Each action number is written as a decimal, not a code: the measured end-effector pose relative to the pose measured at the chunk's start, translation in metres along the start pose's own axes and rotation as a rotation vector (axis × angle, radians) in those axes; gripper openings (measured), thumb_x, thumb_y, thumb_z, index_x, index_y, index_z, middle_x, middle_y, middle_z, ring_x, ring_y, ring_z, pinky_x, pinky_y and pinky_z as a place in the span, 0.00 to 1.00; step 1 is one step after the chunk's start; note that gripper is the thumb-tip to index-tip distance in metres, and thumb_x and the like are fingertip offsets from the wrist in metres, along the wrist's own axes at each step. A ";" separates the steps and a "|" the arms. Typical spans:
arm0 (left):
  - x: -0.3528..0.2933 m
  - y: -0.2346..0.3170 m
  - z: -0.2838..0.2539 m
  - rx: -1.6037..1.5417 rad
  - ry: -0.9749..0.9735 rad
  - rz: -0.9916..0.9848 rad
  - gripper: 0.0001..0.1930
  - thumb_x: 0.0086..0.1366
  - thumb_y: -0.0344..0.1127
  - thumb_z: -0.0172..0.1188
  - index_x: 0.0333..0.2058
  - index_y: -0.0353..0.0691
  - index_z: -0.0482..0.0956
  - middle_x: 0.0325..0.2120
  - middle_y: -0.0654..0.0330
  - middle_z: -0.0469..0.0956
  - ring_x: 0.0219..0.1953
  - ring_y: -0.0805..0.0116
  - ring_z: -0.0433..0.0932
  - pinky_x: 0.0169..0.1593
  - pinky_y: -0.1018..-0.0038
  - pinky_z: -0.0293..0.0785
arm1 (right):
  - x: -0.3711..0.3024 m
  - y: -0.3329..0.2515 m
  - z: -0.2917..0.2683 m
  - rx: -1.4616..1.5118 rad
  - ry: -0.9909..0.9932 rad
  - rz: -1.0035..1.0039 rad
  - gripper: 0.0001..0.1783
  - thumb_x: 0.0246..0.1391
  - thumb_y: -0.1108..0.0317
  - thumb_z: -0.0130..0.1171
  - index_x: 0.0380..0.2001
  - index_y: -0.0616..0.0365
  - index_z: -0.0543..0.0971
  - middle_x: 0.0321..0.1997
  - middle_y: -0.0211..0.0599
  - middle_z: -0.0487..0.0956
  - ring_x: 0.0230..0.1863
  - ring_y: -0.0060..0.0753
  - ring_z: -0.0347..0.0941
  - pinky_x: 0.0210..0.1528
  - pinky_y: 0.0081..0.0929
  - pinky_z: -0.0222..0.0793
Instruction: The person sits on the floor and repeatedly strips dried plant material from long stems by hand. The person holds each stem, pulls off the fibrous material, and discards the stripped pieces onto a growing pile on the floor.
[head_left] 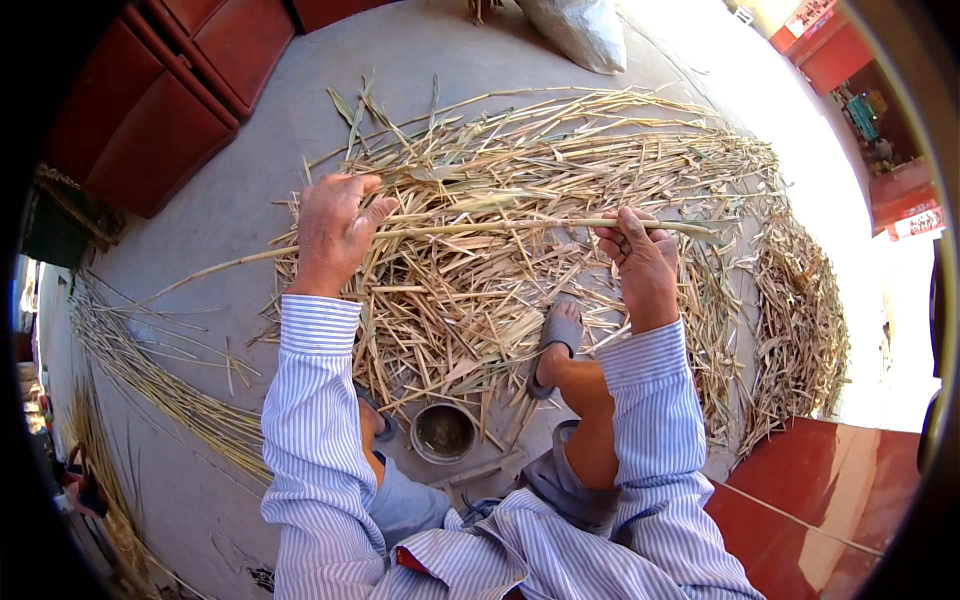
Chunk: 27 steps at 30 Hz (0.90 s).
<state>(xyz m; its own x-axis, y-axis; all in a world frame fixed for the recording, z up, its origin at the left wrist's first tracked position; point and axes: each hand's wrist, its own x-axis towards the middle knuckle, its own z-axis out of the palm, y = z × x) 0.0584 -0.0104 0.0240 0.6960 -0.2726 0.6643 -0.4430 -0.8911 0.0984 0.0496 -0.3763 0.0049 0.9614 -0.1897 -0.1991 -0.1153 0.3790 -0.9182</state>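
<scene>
A long pale stalk (480, 227) stretches across in front of me above the heap of straw. My right hand (640, 255) pinches it near its leafy right end, thumb against fingers. My left hand (335, 230) is beside the stalk's left part, thumb and fingers apart; the stalk passes behind that hand and comes out on its far left side. Below both hands lies a broad heap of dry leaf sheaths and cut straw (430, 290). Where the stalk touches the left palm, if it does, is hidden.
Between my sandalled feet (562, 335) stands a small round metal bowl (443, 433). Thin stripped stalks (185, 400) lie bundled at left. Dark red furniture (150, 100) stands back left, a whitish sack (580, 30) at the back. A red panel (790, 480) borders the right.
</scene>
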 end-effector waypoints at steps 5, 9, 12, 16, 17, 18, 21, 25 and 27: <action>-0.011 0.013 0.014 -0.594 -0.495 -0.384 0.12 0.55 0.42 0.68 0.29 0.38 0.82 0.24 0.57 0.79 0.26 0.63 0.74 0.33 0.69 0.68 | 0.000 0.001 0.002 0.067 -0.017 0.006 0.13 0.60 0.67 0.60 0.41 0.65 0.74 0.36 0.45 0.82 0.32 0.29 0.82 0.30 0.16 0.80; -0.011 0.008 0.007 -0.415 -0.401 -0.325 0.11 0.51 0.41 0.69 0.24 0.40 0.80 0.19 0.58 0.76 0.24 0.60 0.71 0.36 0.65 0.64 | 0.002 -0.001 0.001 0.140 0.064 0.030 0.13 0.60 0.65 0.60 0.40 0.64 0.74 0.34 0.40 0.82 0.32 0.28 0.81 0.29 0.16 0.80; -0.015 0.002 0.006 -0.309 -0.420 -0.292 0.12 0.51 0.39 0.69 0.23 0.40 0.76 0.19 0.58 0.75 0.25 0.58 0.72 0.37 0.64 0.63 | 0.001 -0.002 0.001 0.122 0.084 -0.003 0.13 0.59 0.64 0.60 0.38 0.64 0.74 0.33 0.38 0.81 0.32 0.27 0.81 0.29 0.15 0.80; -0.020 -0.004 0.004 -0.174 -0.440 -0.254 0.12 0.50 0.37 0.69 0.23 0.40 0.74 0.19 0.58 0.75 0.26 0.56 0.72 0.39 0.64 0.62 | -0.003 -0.006 0.002 0.145 0.072 -0.034 0.14 0.61 0.61 0.59 0.37 0.63 0.74 0.33 0.38 0.81 0.32 0.27 0.81 0.30 0.15 0.79; -0.020 -0.006 0.004 -0.153 -0.436 -0.245 0.12 0.50 0.36 0.69 0.23 0.40 0.73 0.19 0.58 0.75 0.26 0.55 0.72 0.39 0.64 0.62 | -0.003 -0.006 0.000 0.161 0.073 -0.058 0.14 0.61 0.61 0.59 0.36 0.62 0.74 0.33 0.39 0.81 0.32 0.27 0.81 0.30 0.15 0.79; -0.019 -0.008 0.004 -0.139 -0.457 -0.264 0.10 0.50 0.36 0.69 0.24 0.40 0.76 0.20 0.58 0.76 0.27 0.57 0.72 0.39 0.64 0.63 | -0.002 -0.006 -0.001 0.178 0.073 -0.081 0.14 0.61 0.61 0.58 0.36 0.62 0.74 0.33 0.39 0.81 0.32 0.27 0.81 0.31 0.16 0.79; -0.007 0.013 -0.002 -0.279 -0.464 -0.349 0.10 0.50 0.37 0.69 0.26 0.41 0.79 0.21 0.59 0.77 0.27 0.59 0.73 0.40 0.64 0.65 | -0.005 -0.003 0.001 0.161 0.032 -0.099 0.14 0.62 0.60 0.57 0.35 0.62 0.74 0.33 0.40 0.81 0.32 0.27 0.81 0.31 0.15 0.78; 0.011 0.073 0.015 -0.481 -0.297 -0.161 0.11 0.51 0.37 0.70 0.30 0.38 0.80 0.24 0.59 0.77 0.29 0.60 0.74 0.35 0.66 0.68 | -0.020 0.005 0.032 0.124 -0.098 -0.035 0.15 0.63 0.61 0.57 0.40 0.64 0.74 0.36 0.41 0.82 0.35 0.29 0.81 0.36 0.19 0.78; 0.015 0.096 0.022 -0.496 -0.188 -0.096 0.12 0.52 0.36 0.70 0.31 0.37 0.80 0.26 0.58 0.77 0.30 0.61 0.75 0.34 0.67 0.70 | -0.025 0.006 0.036 0.106 -0.125 -0.041 0.16 0.63 0.63 0.56 0.44 0.66 0.74 0.40 0.43 0.82 0.38 0.30 0.81 0.38 0.20 0.79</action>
<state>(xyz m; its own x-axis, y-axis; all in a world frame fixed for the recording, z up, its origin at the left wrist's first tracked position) 0.0386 -0.1076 0.0274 0.8156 -0.2990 0.4953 -0.5543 -0.6493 0.5207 0.0343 -0.3363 0.0169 0.9892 -0.0949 -0.1121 -0.0552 0.4677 -0.8822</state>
